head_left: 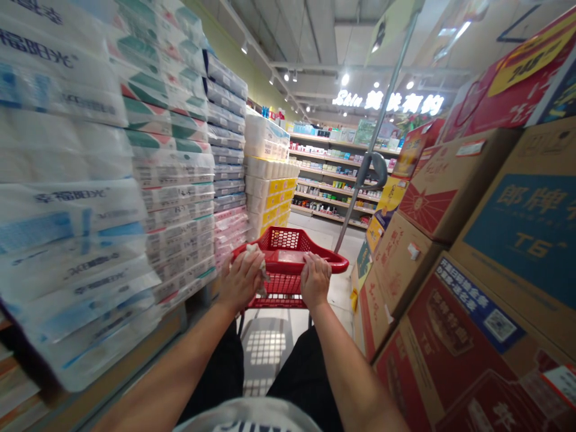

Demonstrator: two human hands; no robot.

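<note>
A red plastic shopping cart (288, 284) stands straight in front of me, its handle bar across the near side. My left hand (243, 275) is closed over the left part of the handle, with a crumpled whitish tissue or cloth (263, 285) pinched beside the fingers. On the handle's right part, my right hand (315, 277) has its fingers wrapped over the bar. Between the hands, the middle of the handle shows a pale flat panel (290, 257). The basket's floor is mostly hidden behind the handle.
Stacked packs of toilet paper (67, 150) and tissues (175, 198) line the left. Cardboard cartons (418, 192) rise close on the right, beside a slanting metal pole (355, 195). The tiled aisle (330, 228) leads to stocked shelves (333, 171).
</note>
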